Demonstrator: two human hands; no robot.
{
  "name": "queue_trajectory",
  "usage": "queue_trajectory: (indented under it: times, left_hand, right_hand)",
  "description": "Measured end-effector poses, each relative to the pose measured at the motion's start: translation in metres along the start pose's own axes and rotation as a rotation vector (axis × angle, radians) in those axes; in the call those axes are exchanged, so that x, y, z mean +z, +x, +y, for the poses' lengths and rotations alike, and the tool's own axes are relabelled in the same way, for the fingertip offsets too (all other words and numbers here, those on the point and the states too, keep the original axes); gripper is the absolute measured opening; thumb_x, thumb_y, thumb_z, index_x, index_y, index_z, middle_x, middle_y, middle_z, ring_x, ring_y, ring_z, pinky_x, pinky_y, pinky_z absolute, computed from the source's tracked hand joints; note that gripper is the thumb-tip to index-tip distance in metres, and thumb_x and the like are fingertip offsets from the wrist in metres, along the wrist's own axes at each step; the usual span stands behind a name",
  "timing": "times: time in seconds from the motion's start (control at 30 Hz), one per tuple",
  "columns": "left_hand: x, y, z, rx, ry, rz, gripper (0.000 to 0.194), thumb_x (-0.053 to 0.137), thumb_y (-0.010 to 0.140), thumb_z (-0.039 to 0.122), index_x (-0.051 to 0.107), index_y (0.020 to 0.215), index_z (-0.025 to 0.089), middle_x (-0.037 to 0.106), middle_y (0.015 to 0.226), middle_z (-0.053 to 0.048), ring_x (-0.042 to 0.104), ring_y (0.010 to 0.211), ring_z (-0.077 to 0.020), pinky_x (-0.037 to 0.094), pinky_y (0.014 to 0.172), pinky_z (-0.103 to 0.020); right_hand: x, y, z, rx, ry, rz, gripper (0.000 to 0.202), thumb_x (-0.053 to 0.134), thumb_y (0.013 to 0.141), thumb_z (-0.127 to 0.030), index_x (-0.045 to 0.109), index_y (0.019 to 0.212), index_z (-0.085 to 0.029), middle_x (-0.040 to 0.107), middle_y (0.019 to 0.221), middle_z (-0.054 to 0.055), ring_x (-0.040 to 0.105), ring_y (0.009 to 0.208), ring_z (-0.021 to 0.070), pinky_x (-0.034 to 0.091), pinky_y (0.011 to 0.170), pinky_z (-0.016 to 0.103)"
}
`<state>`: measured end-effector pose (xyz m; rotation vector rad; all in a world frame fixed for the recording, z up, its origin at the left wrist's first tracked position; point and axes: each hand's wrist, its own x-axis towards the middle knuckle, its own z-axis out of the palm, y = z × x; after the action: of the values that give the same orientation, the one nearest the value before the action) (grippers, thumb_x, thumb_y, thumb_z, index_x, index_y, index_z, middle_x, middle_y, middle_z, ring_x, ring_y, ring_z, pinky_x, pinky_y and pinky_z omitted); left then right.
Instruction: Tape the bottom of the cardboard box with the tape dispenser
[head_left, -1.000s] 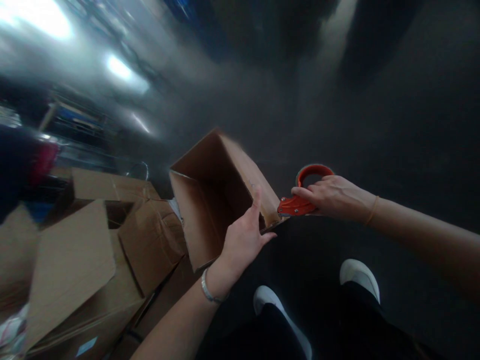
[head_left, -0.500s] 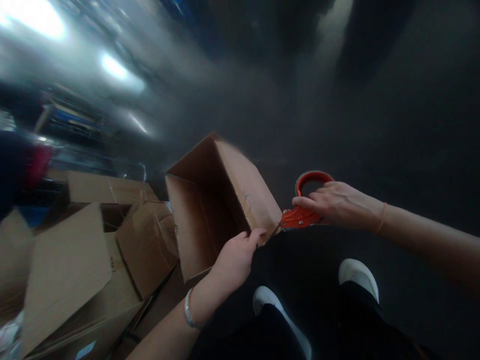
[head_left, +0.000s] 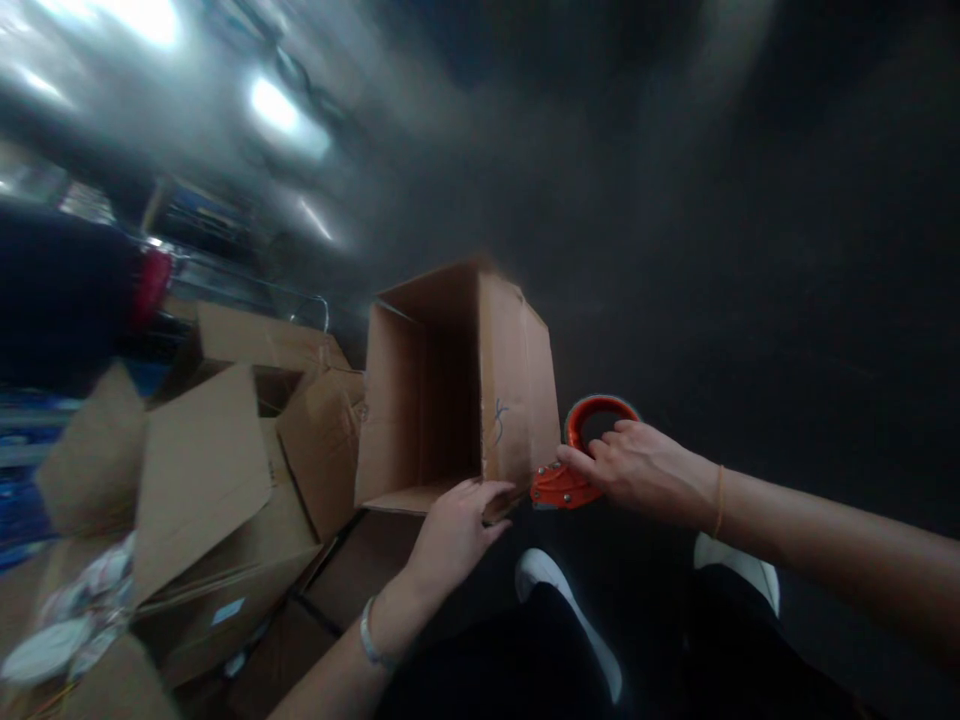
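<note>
While the open brown cardboard box (head_left: 457, 385) stands tipped on its side with its mouth turned toward the camera, the left hand (head_left: 454, 530) closes its grip on the box's lower front edge, fingers curled over the rim near the bottom right corner. The box's long axis runs roughly up and away from that grip, so nearly all of the carton lies above and beyond the left hand. The right hand (head_left: 637, 472) holds an orange plastic tape dispenser with a ring-shaped handle (head_left: 574, 462), its grip wrapped around the handle, with the dispenser's flat nose just beside the box's lower right corner. Whether the nose touches the cardboard is hard to tell, since motion blur smears that spot. The right hand sits just right of the box, level with its bottom edge, and the two hands are near each other at that same corner. Left of the box lies a heap of opened brown cartons (head_left: 225, 500) on the dark floor (head_left: 750, 350), and two white shoes (head_left: 570, 620) show below the hands.
</note>
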<state>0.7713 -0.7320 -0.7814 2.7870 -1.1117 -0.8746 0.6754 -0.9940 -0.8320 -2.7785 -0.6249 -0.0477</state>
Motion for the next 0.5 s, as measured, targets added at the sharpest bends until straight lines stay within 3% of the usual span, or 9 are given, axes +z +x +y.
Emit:
queue_trajectory:
  times: [0.13, 0.33, 0.5]
  left_hand:
    - [0.021, 0.002, 0.002, 0.015, -0.095, 0.137, 0.069, 0.061, 0.083, 0.027, 0.029, 0.144, 0.029, 0.068, 0.109, -0.006, 0.065, 0.090, -0.0177, 0.053, 0.084, -0.032]
    - [0.025, 0.006, 0.002, 0.110, 0.064, 0.106, 0.082, 0.048, 0.081, 0.005, 0.007, 0.149, 0.026, 0.068, 0.087, -0.002, 0.064, 0.075, -0.0162, 0.054, 0.075, -0.032]
    - [0.024, 0.007, 0.004, 0.119, 0.071, 0.094, 0.086, 0.045, 0.082, 0.006, -0.005, 0.149, 0.025, 0.068, 0.087, -0.002, 0.066, 0.078, -0.0171, 0.055, 0.075, -0.032]
  right_hand:
    - [-0.006, -0.004, 0.007, 0.017, -0.029, -0.034, 0.033, 0.048, 0.090, -0.022, 0.045, 0.122, -0.018, 0.062, 0.072, 0.002, 0.053, 0.056, 0.0146, 0.022, 0.057, 0.029]
    - [-0.016, -0.001, 0.015, 0.058, -0.053, -0.036, 0.034, 0.048, 0.088, -0.018, 0.046, 0.122, -0.018, 0.064, 0.072, 0.002, 0.055, 0.057, 0.0152, 0.022, 0.058, 0.029]
    - [-0.015, 0.008, 0.021, 0.043, -0.034, -0.021, 0.038, 0.052, 0.087, -0.029, 0.046, 0.123, -0.018, 0.065, 0.075, 0.004, 0.058, 0.059, 0.0174, 0.023, 0.057, 0.029]
